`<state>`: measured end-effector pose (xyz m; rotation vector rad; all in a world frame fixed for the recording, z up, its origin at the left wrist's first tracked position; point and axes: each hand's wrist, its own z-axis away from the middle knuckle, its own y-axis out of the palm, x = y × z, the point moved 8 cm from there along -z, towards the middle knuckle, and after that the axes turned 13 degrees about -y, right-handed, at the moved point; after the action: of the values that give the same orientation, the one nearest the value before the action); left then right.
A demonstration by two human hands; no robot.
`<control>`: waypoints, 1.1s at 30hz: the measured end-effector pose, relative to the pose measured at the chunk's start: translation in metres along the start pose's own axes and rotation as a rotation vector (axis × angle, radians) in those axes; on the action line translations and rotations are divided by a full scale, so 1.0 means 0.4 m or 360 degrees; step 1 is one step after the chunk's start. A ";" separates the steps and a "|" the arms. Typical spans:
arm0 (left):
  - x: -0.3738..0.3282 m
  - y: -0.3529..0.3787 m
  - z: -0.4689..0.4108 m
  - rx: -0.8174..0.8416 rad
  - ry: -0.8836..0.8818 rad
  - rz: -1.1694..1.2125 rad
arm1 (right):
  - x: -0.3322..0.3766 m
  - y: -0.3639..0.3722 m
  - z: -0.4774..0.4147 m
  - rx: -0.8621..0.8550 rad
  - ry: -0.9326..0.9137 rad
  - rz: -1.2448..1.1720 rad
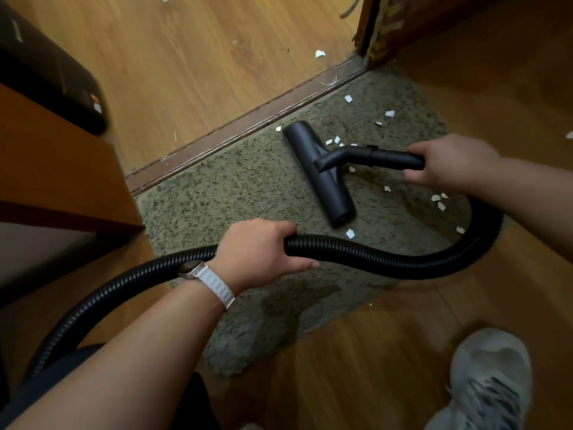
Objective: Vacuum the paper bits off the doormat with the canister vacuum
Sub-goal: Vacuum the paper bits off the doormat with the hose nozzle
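A green shaggy doormat (235, 193) lies along a wooden door threshold (248, 125). The black floor nozzle (322, 181) of the vacuum rests flat on the mat's middle. My right hand (449, 162) grips the short black wand (384, 158) joined to the nozzle. A ribbed black hose (403, 262) loops from the wand round the mat's right side and back to the left. My left hand (260, 252), a white watch strap on its wrist, grips that hose. Several white paper bits (438, 201) lie on the mat, mostly right of the nozzle.
A wooden cabinet corner (62, 169) juts in at the left, with a dark bag or case (46, 72) behind it. A door frame (378, 26) stands at the top right. One paper bit (320, 53) lies on the floor beyond the threshold. My grey shoe (486, 377) stands at the bottom right.
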<state>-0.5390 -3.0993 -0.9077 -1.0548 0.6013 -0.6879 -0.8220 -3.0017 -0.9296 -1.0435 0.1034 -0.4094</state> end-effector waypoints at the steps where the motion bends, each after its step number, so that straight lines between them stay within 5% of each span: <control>1: -0.001 -0.001 0.000 -0.0002 -0.0004 0.0002 | -0.008 0.001 0.004 0.0001 0.0022 -0.0019; 10: 0.005 -0.014 0.009 -0.0034 -0.0001 0.0002 | -0.013 0.009 0.005 -0.0006 0.0057 -0.0097; 22: 0.051 -0.013 0.028 0.0015 -0.0047 -0.0061 | 0.200 0.016 -0.081 -0.0055 -0.0431 0.0152; 33: 0.052 -0.016 0.017 -0.0002 -0.0075 -0.0050 | 0.143 0.015 -0.073 -0.0078 -0.0346 0.0126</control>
<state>-0.5220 -3.1134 -0.9018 -1.0809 0.5455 -0.6885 -0.7759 -3.0445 -0.9434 -1.1219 -0.0393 -0.2207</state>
